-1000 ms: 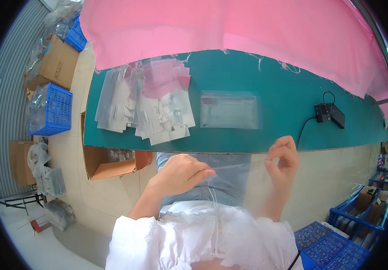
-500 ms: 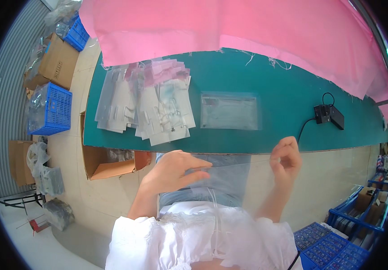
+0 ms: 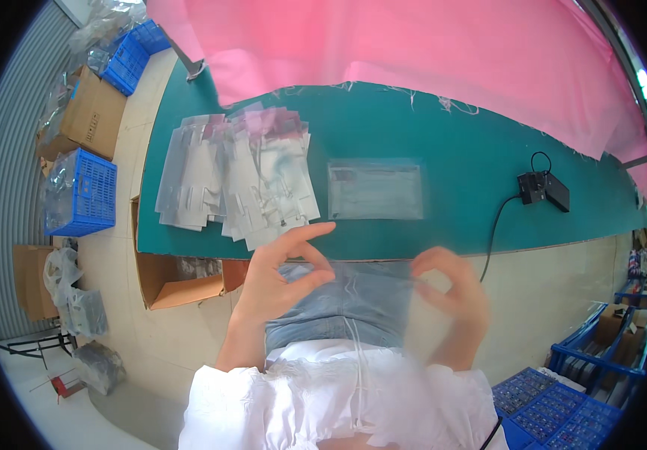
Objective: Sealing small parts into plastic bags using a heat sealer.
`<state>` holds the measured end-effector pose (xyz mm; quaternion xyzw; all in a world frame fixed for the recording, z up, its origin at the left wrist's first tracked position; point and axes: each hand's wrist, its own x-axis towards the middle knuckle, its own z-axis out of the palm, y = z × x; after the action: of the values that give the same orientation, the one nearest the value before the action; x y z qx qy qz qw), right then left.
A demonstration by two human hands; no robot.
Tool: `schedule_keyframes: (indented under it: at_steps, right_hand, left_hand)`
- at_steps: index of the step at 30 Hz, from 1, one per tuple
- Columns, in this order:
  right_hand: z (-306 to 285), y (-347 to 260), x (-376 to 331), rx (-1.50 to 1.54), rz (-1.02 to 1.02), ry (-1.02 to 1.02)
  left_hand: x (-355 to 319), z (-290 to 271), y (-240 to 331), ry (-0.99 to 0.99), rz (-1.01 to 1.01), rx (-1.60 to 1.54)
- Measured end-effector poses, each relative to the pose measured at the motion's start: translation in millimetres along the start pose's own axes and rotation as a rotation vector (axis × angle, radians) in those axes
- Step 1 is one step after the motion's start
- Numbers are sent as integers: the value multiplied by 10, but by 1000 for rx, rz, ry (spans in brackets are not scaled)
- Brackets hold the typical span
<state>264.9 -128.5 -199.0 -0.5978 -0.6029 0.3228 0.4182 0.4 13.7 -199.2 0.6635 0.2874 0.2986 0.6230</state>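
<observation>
Clear bag (image 3: 361, 300) is held up just near the green desk (image 3: 458, 150), over the person's lap. Its left edge is pinched by the left hand (image 3: 282, 274), its right edge by the right hand (image 3: 451, 289). Farther on the desk, a pile of packets (image 3: 237, 176) is seen left of one flat packet (image 3: 376, 190).

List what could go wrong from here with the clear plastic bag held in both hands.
1. The clear plastic bag is pinched only at its top corners by the left hand and right hand, off the green table; it could slip and fall.
2. The fanned pile of packed clear bags overhangs the near table edge above an open cardboard box; a nudge might tip some off.
</observation>
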Motion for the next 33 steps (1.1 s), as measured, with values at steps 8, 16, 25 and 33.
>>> schedule_keyframes:
  at_steps: [8,16,25,33]
  right_hand:
    - [518,-294,292,501,120,-159]
    - [713,-159,274,926,215,53]
    - [809,-182,278,991,70,308]
    - [771,-204,269,624,-10,353]
  left_hand:
    - [60,257,141,-225,18,187]
    - [78,382,92,-48,319,518]
    - [88,405,121,-41,365,696]
    - [77,372,62,-116,246,749]
